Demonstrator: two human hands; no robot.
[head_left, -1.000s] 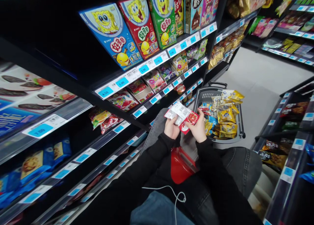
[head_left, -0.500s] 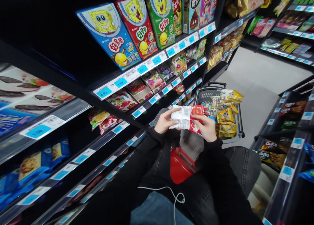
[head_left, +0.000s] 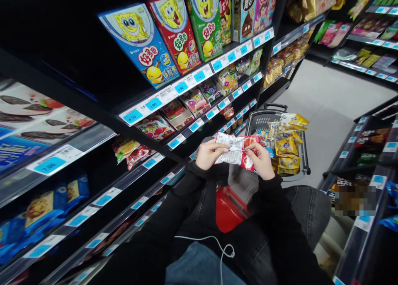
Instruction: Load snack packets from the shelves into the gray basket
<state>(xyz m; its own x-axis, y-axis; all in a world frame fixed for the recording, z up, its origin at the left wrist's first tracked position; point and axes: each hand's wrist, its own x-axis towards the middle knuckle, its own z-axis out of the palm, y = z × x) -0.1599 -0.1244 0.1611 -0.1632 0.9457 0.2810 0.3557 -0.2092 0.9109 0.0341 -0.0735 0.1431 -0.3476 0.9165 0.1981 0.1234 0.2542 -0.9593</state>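
Between my two hands I hold a red and white candy packet (head_left: 235, 151), its silvery-white printed side facing up toward me. My left hand (head_left: 209, 153) pinches the packet's left part, thumb and fingers on its face and edge. The right end is gripped by my right hand (head_left: 263, 160), with its thumb on the red part. Just beyond my right hand stands a grey shopping basket (head_left: 264, 118). In it lie several yellow snack bags (head_left: 286, 146), along with some blue and pale packets.
Shelves on the left carry cartoon snack boxes (head_left: 139, 44), fruit gummy bags (head_left: 157, 125) and blue cookie packs (head_left: 40, 208) behind price tags. A red plastic object (head_left: 230, 210) sits between my knees. Another shelf rack (head_left: 370, 185) with snack bags rises on the right. Pale floor (head_left: 326, 94) stretches ahead.
My fingers have shifted on the packet: the left fingertips have moved in toward its middle, and the packet is tilted and creased differently. The basket and shelves look the same.
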